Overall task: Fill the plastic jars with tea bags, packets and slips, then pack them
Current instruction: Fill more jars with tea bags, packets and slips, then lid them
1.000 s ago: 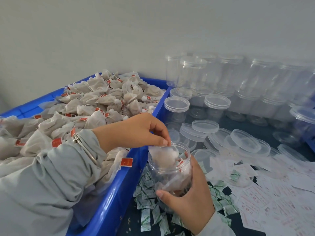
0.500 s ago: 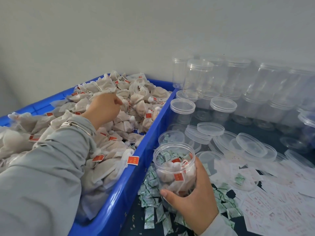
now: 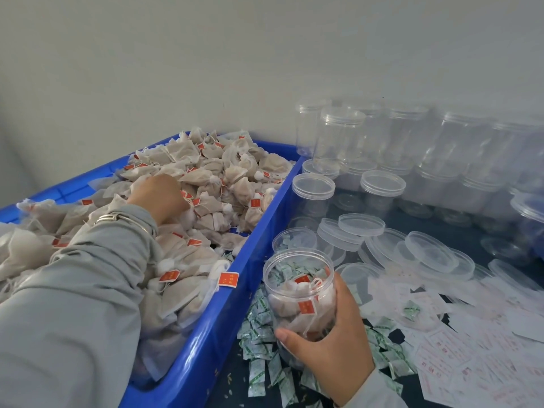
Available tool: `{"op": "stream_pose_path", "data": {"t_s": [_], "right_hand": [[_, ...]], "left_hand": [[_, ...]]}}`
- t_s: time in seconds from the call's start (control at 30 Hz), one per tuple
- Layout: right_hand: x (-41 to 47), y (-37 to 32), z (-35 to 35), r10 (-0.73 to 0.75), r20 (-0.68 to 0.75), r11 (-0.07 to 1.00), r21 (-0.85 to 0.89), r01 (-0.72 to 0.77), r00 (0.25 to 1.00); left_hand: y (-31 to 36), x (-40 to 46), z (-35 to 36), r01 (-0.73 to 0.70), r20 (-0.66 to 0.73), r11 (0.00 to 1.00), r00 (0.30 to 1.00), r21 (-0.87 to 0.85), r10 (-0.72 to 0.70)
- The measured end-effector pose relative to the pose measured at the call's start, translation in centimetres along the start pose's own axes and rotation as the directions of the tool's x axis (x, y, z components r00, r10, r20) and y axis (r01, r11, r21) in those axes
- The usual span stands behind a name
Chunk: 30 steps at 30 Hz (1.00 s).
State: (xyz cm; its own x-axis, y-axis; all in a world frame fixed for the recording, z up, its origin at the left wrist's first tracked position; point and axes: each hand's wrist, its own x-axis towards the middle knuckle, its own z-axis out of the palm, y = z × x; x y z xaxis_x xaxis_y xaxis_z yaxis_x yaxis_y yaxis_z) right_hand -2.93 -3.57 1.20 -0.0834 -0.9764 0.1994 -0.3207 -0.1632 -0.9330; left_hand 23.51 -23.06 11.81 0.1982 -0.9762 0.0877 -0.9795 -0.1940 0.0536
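From the head camera, the left hand (image 3: 159, 195) is down in the heap of tea bags (image 3: 223, 178) in the blue crate (image 3: 206, 343), fingers curled into the pile; whether they have a bag yet I cannot tell. The right hand (image 3: 332, 340) wraps thumb and fingers round the jar (image 3: 298, 290), open-mouthed, upright, partly filled, just beside the crate wall above the green packets (image 3: 259, 334). To do this well, pinch one bag by its body so the string and red tag do not drag neighbours out, keep the jar steady and close, and leave headroom for a packet and a slip (image 3: 441, 357)
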Motion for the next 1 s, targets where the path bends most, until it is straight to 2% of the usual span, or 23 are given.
{"op": "stream_pose_path", "data": {"t_s": [0.1, 0.2, 0.23, 0.3, 0.33, 0.4, 0.43, 0.5, 0.6, 0.7, 0.87, 0.93, 1.0], "right_hand": [[0.0, 0.0, 0.0, 0.001, -0.004, 1.0, 0.005, -0.001, 1.0], [0.0, -0.1, 0.0, -0.007, -0.004, 1.0, 0.001, 0.007, 1.0], [0.0, -0.1, 0.0, -0.006, -0.005, 1.0, 0.001, 0.006, 1.0], [0.1, -0.1, 0.0, -0.008, -0.002, 1.0, -0.008, 0.008, 1.0], [0.1, -0.1, -0.1, -0.009, 0.003, 1.0, -0.015, 0.009, 1.0], [0.1, 0.0, -0.1, -0.008, 0.007, 1.0, -0.02, 0.009, 1.0], [0.1, 0.0, 0.0, -0.01, 0.004, 1.0, -0.021, 0.01, 1.0], [0.1, 0.0, 0.0, -0.016, -0.005, 1.0, -0.021, 0.016, 1.0], [0.2, 0.0, 0.1, -0.029, -0.012, 1.0, -0.007, 0.029, 1.0], [0.2, 0.1, 0.1, -0.041, -0.025, 0.999, -0.019, 0.041, 0.999], [0.3, 0.4, 0.3, -0.09, -0.056, 0.995, -0.052, 0.087, 0.994], [0.3, 0.3, 0.4, -0.108, -0.067, 0.993, -0.056, 0.104, 0.992], [0.3, 0.3, 0.4, -0.112, -0.075, 0.993, -0.042, 0.109, 0.991]], "left_hand": [[0.3, 0.4, -0.3, -0.041, -0.114, 0.989, 0.993, -0.143, 0.024], [1.2, -0.2, -1.3, -0.131, -0.291, 0.913, 0.957, -0.385, 0.014], [1.6, -0.6, -1.6, -0.165, -0.316, 0.827, 0.949, -0.537, -0.016], [2.6, -1.6, -2.2, -0.21, -0.253, 0.491, 0.967, -0.846, -0.023], [3.1, -2.2, -2.6, -0.198, -0.2, 0.332, 0.979, -0.922, 0.029], [4.3, -3.5, -3.1, -0.128, -0.109, 0.09, 0.976, -0.988, 0.19], [4.9, -4.2, -3.5, -0.084, -0.079, 0.007, 0.959, -0.996, 0.272], [5.9, -5.7, -3.9, -0.014, -0.045, -0.076, 0.902, -0.997, 0.43], [7.2, -7.9, -4.1, 0.045, -0.016, -0.079, 0.768, -0.996, 0.64], [8.4, -9.8, -3.9, 0.05, 0.037, 0.005, 0.669, -0.999, 0.742], [9.6, -10.9, -2.6, -0.207, 0.057, 0.236, 0.627, -0.95, 0.777], [9.7, -11.2, -2.6, -0.234, 0.064, 0.245, 0.587, -0.941, 0.807], [9.4, -11.3, -2.9, -0.175, 0.081, 0.199, 0.521, -0.964, 0.85]]}}
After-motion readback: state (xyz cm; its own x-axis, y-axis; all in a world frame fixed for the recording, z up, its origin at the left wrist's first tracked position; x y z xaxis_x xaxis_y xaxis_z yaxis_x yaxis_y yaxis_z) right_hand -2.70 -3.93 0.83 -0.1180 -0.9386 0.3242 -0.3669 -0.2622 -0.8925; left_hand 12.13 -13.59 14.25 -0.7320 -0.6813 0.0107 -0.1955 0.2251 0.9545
